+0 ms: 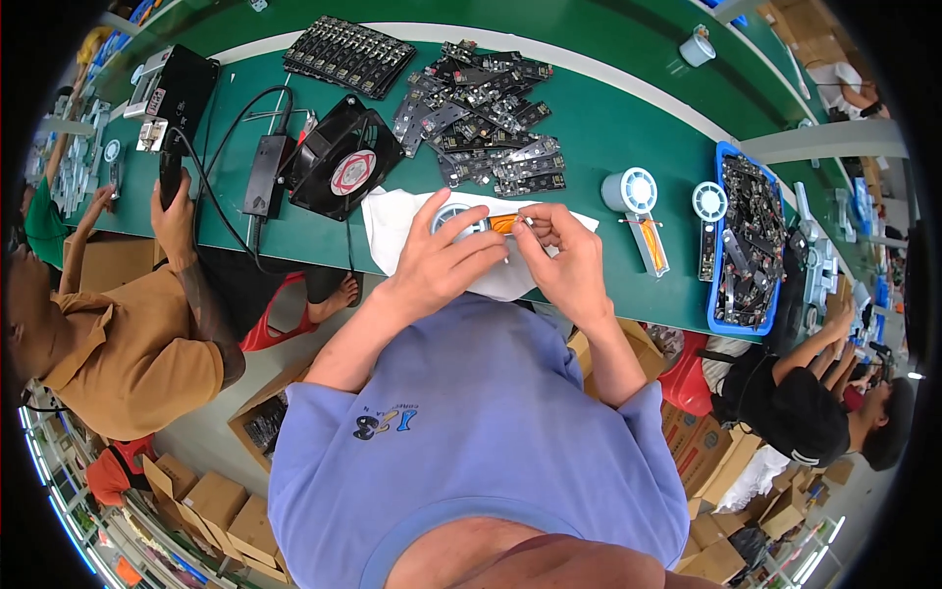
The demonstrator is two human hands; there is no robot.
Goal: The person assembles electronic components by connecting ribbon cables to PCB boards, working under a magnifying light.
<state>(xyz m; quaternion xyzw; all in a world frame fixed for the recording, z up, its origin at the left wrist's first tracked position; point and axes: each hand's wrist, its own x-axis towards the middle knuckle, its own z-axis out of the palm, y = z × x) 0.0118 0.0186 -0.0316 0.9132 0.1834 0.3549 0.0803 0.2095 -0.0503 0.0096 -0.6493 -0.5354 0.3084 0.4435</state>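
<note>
Over a white cloth (383,221) at the front of the green bench, my left hand (432,260) grips a small pale-blue handheld fan (447,214), its round head partly under my fingers. Orange wires (504,224) show at the fan's handle end. There my right hand (571,263) pinches the wires between thumb and forefinger; the exact contact is partly hidden by the fingertips. To the right, a similar fan (638,192) lies with its handle uncovered and wires visible inside.
Loose circuit boards (491,113) are heaped at the back, beside a stacked batch of boards (348,57). A black cooling fan (339,162) and power adapter (267,177) sit left. A blue tray (742,328) of boards stands right, with another fan (709,201) beside it. Co-workers sit on both sides.
</note>
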